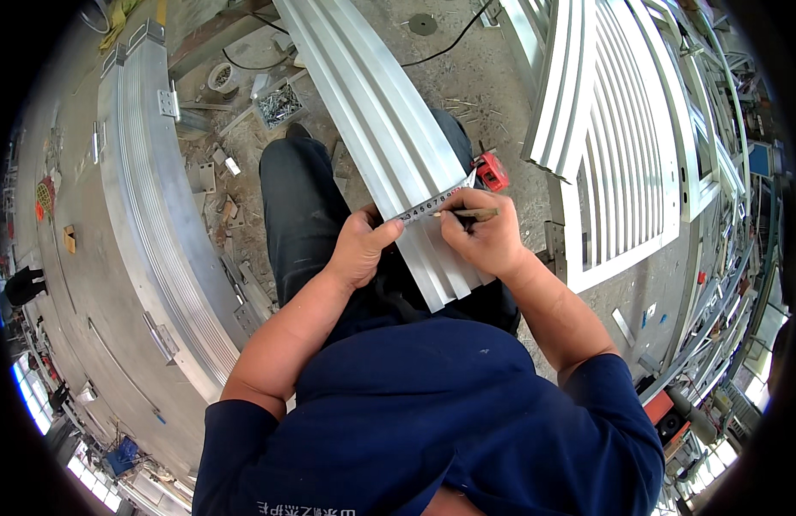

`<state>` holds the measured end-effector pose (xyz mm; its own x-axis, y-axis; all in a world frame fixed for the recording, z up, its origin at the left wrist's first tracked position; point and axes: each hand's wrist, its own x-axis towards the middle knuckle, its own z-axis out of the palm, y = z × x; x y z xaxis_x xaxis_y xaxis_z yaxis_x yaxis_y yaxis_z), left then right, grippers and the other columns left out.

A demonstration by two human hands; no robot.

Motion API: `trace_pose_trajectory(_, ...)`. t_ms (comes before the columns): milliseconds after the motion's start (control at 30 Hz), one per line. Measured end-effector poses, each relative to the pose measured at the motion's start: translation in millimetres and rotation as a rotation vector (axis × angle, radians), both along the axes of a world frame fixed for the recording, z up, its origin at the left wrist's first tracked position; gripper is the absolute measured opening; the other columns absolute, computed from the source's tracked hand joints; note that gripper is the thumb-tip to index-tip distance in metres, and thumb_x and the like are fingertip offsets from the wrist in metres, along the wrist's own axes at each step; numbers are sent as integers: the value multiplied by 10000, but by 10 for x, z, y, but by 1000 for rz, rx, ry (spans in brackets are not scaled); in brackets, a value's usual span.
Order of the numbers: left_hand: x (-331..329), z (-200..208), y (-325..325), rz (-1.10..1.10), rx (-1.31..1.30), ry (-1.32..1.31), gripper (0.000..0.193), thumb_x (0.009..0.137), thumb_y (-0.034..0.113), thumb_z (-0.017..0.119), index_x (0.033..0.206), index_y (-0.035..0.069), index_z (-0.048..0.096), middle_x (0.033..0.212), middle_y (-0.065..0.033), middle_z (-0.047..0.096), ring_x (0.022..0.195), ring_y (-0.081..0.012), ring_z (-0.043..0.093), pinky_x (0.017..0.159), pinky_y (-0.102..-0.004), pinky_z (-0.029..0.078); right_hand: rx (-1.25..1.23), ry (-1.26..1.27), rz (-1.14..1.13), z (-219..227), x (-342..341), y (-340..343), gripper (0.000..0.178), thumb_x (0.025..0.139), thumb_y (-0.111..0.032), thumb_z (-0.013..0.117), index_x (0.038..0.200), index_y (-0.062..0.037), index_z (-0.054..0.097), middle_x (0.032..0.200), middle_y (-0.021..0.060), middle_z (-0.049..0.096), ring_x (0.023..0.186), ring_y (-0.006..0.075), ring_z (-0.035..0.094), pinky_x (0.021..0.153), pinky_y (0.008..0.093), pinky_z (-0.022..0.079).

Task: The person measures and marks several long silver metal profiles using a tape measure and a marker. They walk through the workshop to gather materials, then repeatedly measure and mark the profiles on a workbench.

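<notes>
A long ribbed aluminium panel (376, 95) slopes from the far side down to my lap, its near end between my thighs. Across its ribs lies the blade of a tape measure (425, 206). The red tape case (491, 171) hangs just past the panel's right edge. My left hand (369, 242) grips the panel's left edge, thumb pressing the blade's end down. My right hand (484, 230) is closed round a pencil (475, 213), its tip close to the blade; the fingers rest at the panel's right side.
A long grooved metal beam (149, 189) stands on the left. Slatted metal panels (621, 146) are stacked on the right. Beyond my left knee are a box of screws (279, 105) and a small white tub (223, 78). Scraps litter the concrete floor.
</notes>
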<state>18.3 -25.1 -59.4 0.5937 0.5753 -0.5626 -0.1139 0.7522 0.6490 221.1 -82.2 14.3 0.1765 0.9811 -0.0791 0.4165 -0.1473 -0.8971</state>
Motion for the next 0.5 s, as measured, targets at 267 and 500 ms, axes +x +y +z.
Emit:
trace_pose_trajectory(267, 28, 65, 2, 15, -6, -31, 642, 827, 251, 735, 1262, -133, 459, 1149, -159, 591, 1009, -181, 585, 891, -315, 474, 43, -21, 1, -38, -3, 5, 74, 768, -57, 693, 820, -20, 655, 705, 110, 660, 604, 201, 648, 583, 302, 513)
trace_pose_trajectory(500, 23, 79, 10, 7, -2, -24, 661, 822, 258, 749, 1259, -144, 457, 1147, -161, 595, 1013, -184, 587, 911, -315, 470, 47, -33, -2, -35, -18, 10, 76, 764, -55, 696, 816, -19, 652, 702, 110, 657, 600, 210, 647, 582, 304, 513)
